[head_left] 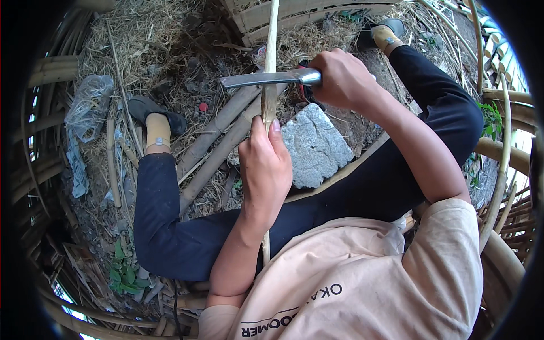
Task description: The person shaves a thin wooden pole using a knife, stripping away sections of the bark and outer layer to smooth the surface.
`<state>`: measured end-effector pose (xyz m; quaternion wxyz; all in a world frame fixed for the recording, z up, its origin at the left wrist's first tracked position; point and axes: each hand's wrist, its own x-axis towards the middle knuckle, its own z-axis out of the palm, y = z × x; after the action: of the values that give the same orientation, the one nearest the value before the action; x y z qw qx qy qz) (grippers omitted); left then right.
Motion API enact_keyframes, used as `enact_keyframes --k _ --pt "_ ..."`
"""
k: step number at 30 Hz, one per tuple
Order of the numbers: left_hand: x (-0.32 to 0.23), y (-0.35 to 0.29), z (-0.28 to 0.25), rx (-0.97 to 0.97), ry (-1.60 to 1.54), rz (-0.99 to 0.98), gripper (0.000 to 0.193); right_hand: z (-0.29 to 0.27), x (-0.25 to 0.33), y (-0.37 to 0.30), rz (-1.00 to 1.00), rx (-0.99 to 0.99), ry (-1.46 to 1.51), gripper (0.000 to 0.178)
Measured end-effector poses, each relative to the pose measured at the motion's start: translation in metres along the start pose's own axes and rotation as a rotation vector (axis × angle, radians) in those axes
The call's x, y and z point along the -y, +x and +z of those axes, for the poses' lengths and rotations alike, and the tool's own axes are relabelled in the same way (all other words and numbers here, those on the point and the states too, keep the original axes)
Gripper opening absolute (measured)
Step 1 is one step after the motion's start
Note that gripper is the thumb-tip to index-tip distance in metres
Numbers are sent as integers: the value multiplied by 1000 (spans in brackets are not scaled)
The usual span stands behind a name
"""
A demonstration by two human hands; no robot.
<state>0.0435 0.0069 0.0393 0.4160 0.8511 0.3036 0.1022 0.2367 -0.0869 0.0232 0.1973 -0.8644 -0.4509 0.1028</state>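
A long, pale bamboo strip (pixel 272 39) runs nearly upright through the middle of the view, from the top edge down to my lap. My left hand (pixel 265 170) is closed around it, thumb and fingers wrapped just below its thicker, rougher stretch. In my right hand (pixel 344 80) is the handle of a knife (pixel 258 80), mostly hidden by my fingers. Its long metal blade points left and lies across the strip, a little beyond my left hand. A shiny metal collar shows where blade meets handle.
Between my spread legs lies a grey stone block (pixel 316 146), with bamboo poles (pixel 218 127) to its left. Straw and shavings (pixel 147 51) litter the ground. A crumpled plastic bag (pixel 90 107) lies at left. A slatted wooden piece (pixel 283 17) stands ahead; bamboo poles (pixel 504 153) line the right.
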Motion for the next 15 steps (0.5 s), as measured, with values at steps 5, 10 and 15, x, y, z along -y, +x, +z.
enact_keyframes --k 5,10,15 --pt "-3 0 1 -19 -3 -15 25 1 -4 7 10 10 -49 19" --pt "4 3 2 -49 22 49 25 3 -14 19 -50 -63 -139 24" --pt "2 -3 -1 -29 -2 24 20 -33 -65 34 261 -184 -248 25"
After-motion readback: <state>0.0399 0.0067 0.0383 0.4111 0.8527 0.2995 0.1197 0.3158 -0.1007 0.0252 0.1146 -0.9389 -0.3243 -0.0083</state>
